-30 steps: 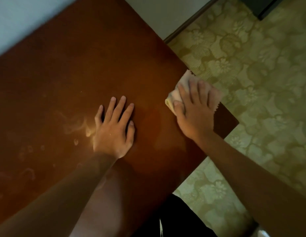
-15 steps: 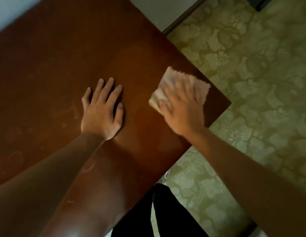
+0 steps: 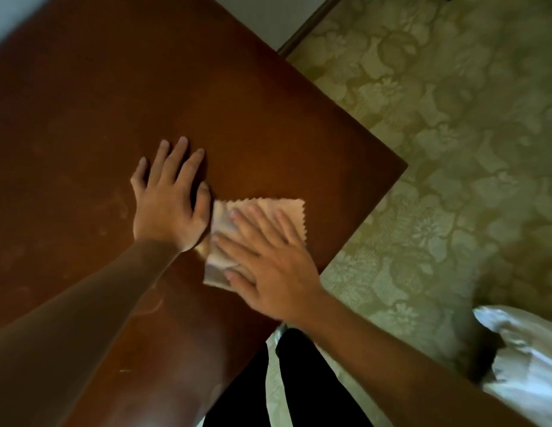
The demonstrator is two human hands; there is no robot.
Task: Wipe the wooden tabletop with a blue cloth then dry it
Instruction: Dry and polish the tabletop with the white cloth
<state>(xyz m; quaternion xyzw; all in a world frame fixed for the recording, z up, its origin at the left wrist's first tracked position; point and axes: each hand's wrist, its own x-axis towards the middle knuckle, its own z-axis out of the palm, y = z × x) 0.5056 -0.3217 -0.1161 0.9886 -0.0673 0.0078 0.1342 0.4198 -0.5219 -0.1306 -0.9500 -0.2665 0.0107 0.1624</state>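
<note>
Patterned olive-green floor [image 3: 453, 180] fills the right side, w/ a white wall strip at top. Nearest the camera: dark trousers [image 3: 299, 389] of the person at bottom centre, and a white crumpled bag-like thing [image 3: 521, 359] at lower right, blurred. Both forearms reach up from the bottom edge onto the wooden tabletop [image 3: 145, 87], dark reddish-brown, faint smears on its left part. Right hand [image 3: 268, 263] lies flat w/ fingers straight and slightly spread, pressing down on the cloth [image 3: 277, 211]; cloth looks pale pinkish in this light, zigzag edge, near the table's right corner. Left hand [image 3: 169, 204] is flat on the wood, fingers straight & spread, thumb side just touching the cloth's left edge.
</note>
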